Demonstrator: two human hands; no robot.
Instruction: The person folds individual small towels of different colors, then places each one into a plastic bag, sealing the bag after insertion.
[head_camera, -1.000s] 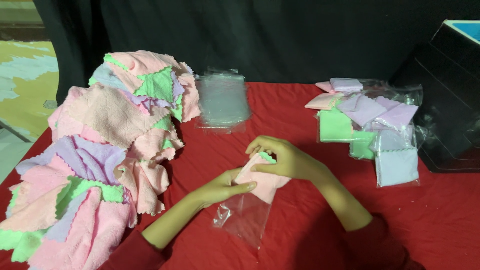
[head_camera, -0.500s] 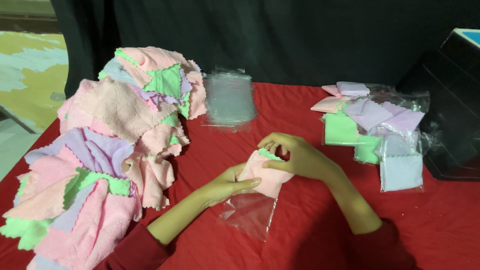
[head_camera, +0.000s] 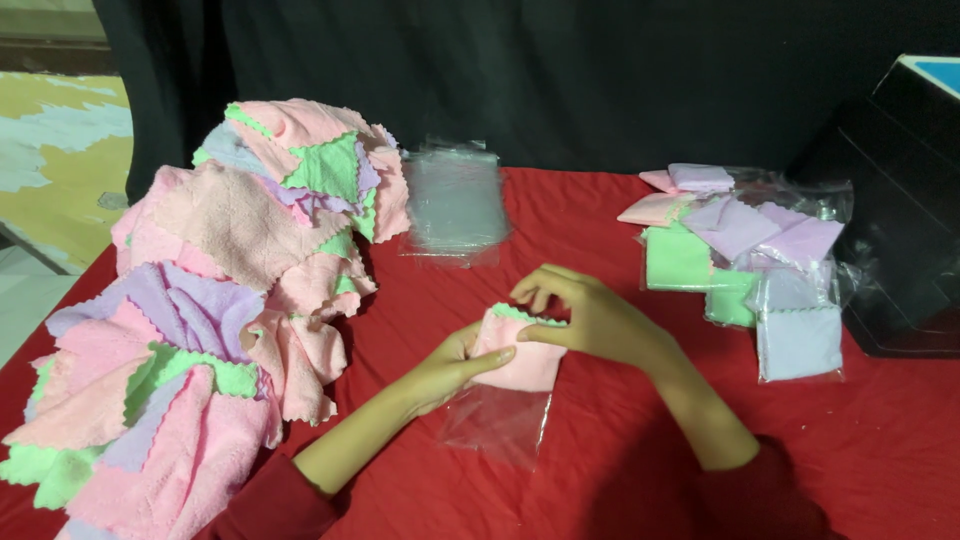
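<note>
I see a folded pink cloth (head_camera: 520, 350) with a green one tucked against its top edge, held just above the middle of the table. My left hand (head_camera: 450, 365) grips it from the left, thumb pressed on top and fingers curled underneath. My right hand (head_camera: 590, 320) pinches the upper right corner between thumb and fingers. A clear plastic bag (head_camera: 498, 418) hangs from the cloth's lower edge and lies on the table; I cannot tell how far the cloth sits inside it.

The table (head_camera: 600, 230) is covered in red fabric, and a black curtain (head_camera: 520, 70) closes off the room behind it. At the far left a strip of yellow and pale patterned floor (head_camera: 55, 140) shows.

My forearms run into dark red sleeves, cut off at the bottom edge. A black box (head_camera: 900, 210) at the right is partly out of view, with a blue patch on top that I cannot make out.

A stack of empty clear bags (head_camera: 455, 200) lies flat near the back of the table. To the right sits a cluster of bagged cloths (head_camera: 745, 255), square packets in green, lilac and pink. On the left a big loose heap of cloths (head_camera: 200, 300) in pink, green and lilac spills off the table's edge.
</note>
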